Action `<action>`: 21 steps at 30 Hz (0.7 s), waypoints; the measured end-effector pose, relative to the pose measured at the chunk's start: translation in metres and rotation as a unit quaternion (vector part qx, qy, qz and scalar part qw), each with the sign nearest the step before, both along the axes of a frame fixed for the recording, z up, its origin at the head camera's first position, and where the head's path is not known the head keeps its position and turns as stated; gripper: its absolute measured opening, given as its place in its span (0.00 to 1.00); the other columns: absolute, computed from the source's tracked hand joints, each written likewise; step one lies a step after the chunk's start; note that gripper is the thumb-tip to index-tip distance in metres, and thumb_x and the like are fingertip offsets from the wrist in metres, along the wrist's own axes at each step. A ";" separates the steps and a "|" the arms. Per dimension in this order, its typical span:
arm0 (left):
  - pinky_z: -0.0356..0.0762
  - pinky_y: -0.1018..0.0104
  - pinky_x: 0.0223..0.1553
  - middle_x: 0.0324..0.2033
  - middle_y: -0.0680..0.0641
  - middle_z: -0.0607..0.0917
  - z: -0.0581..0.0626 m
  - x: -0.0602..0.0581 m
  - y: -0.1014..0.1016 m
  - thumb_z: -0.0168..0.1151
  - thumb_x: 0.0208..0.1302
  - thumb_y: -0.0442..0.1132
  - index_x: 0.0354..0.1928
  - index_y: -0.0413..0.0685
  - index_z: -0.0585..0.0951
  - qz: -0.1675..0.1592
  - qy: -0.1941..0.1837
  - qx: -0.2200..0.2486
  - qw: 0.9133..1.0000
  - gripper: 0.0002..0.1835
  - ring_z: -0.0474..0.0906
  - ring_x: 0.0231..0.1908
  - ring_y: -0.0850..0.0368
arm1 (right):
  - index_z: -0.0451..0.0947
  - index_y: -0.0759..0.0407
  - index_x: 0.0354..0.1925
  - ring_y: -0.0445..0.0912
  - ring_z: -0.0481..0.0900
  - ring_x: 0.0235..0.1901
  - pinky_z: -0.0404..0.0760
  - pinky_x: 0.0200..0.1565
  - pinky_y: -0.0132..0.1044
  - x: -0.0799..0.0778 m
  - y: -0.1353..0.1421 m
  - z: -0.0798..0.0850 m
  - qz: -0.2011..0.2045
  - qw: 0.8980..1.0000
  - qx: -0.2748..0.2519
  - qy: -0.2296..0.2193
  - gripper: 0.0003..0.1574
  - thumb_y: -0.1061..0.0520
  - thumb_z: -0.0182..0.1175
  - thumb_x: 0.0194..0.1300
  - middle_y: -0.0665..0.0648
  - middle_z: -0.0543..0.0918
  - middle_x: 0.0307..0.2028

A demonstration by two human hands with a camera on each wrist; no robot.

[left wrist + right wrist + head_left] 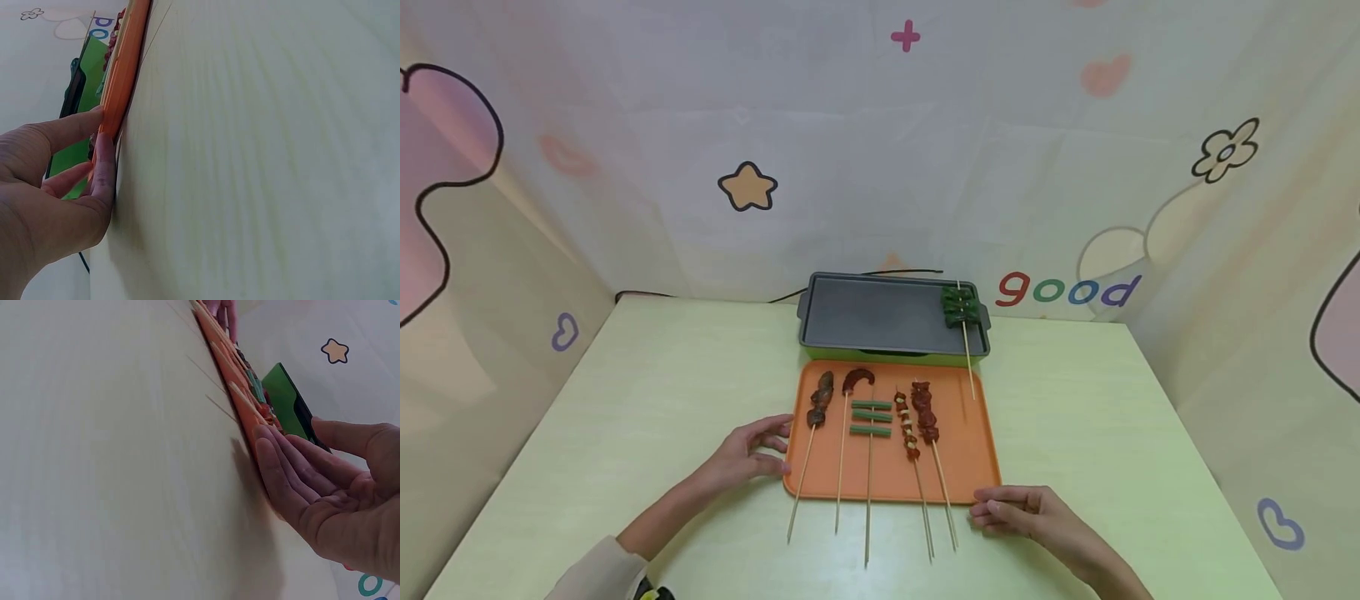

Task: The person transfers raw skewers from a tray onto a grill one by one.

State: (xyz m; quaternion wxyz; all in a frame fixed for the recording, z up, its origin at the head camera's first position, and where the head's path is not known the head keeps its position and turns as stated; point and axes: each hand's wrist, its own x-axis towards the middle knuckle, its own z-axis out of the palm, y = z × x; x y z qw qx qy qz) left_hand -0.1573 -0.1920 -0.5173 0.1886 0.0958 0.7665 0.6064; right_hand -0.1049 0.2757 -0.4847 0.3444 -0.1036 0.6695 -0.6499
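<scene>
An orange tray (955,475) lies on the table with several skewers on it, their sticks reaching past its near edge. At its left side, my left hand (748,454) touches the rim with thumb and fingertips, fingers loosely extended. My right hand (1033,517) rests its nearly straight fingers against the near right corner. The tray bears a dark meat skewer (822,400), a curled red-brown piece on a stick (856,379), a skewer of green bean-like pieces (871,417), a red-and-white chunk skewer (907,429) and a red meat skewer (926,412).
Behind the tray stands a grey rectangular grill pan (872,312) on a green base. A green leafy skewer (960,307) lies across its right end, its stick reaching out over the tray. A printed curtain (850,167) hangs behind the table (700,358).
</scene>
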 end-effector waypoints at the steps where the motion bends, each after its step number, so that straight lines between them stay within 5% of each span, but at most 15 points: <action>1: 0.81 0.72 0.44 0.62 0.30 0.74 0.001 0.000 0.000 0.72 0.62 0.34 0.74 0.35 0.65 0.000 0.000 0.001 1.000 0.40 0.76 0.52 0.52 | 0.65 0.81 0.68 0.44 0.87 0.53 0.83 0.56 0.33 0.001 -0.001 -0.001 0.000 1.000 -0.002 -0.006 0.33 0.55 0.53 0.79 0.62 0.87 0.55; 21: 0.81 0.73 0.46 0.63 0.30 0.74 0.001 0.002 -0.001 0.72 0.63 0.34 0.74 0.36 0.65 0.001 -0.005 0.010 1.000 0.40 0.76 0.53 0.53 | 0.65 0.82 0.66 0.44 0.89 0.49 0.85 0.51 0.34 0.010 -0.027 -0.020 -0.017 0.999 -0.026 -0.044 0.34 0.60 0.61 0.74 0.63 0.88 0.52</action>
